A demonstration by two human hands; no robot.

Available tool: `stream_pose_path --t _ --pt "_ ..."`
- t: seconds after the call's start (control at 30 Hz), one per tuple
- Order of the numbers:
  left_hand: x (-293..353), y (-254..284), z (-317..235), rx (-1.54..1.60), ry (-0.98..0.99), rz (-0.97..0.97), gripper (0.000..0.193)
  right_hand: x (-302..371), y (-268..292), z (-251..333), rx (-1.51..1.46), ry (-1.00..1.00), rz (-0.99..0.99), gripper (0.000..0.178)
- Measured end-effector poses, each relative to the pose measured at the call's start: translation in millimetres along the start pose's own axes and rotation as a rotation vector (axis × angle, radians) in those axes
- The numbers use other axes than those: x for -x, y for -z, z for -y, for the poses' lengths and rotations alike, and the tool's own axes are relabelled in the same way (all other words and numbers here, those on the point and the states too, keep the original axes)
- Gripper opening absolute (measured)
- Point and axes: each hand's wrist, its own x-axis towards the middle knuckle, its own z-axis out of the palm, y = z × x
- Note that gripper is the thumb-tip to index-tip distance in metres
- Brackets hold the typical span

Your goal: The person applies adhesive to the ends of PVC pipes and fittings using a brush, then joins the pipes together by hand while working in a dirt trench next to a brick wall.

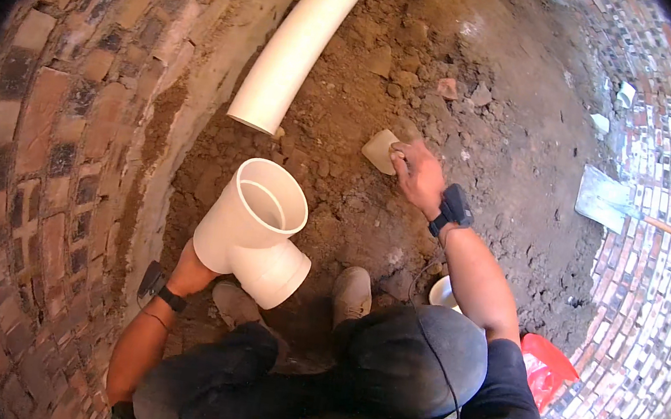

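Observation:
A white plastic pipe tee point(219, 225) is tilted up at the lower left, its wide round mouth facing up and its side branch pointing down to the right. My left hand point(193, 271) grips it from behind and below; most of the fingers are hidden by the fitting. Out over the soil, my right hand point(420, 176) pinches a pale beige, flat, squarish piece point(378, 151) at its right edge; its kind is unclear. Just beyond the tee, apart from it, lies the open end of a long white plastic pipe point(277, 79).
Brick wall point(45, 143) rises close on the left. Loose soil with clods and brick bits point(447, 87) covers the ground. A shovel point(601, 198) lies at the right on brick paving point(638, 310). Near my right forearm are a whitish round container point(443, 292) and a red bag-like thing point(547, 368).

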Motion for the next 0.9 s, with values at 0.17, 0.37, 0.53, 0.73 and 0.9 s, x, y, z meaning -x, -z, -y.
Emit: stream_pose_path --t 0.17,0.37,0.53,0.73,0.9 --pt "-16.3 -7.9 -8.7 -0.015 -0.034 0.001 0.055 -0.7 -2.5 -11.2 -0.104 -0.239 -0.196 0.022" --pt "-25.1 -14.2 1.9 -0.017 -0.051 0.009 0.053 9.6 23.3 -6.4 -0.277 -0.454 -0.278 0.028" --pt "-36.0 -15.0 -10.8 -0.082 -0.041 0.091 0.055 19.4 33.9 -22.6 -0.432 -0.621 -0.26 0.029" --pt "-38.1 -16.5 -9.4 -0.021 -0.089 0.034 0.06 23.6 46.6 -21.6 -0.385 -0.597 -0.328 0.03" --pt "-37.5 -12.7 -13.3 -0.11 -0.053 0.094 0.066 25.7 58.4 -23.5 -0.373 -0.54 -0.39 0.031"
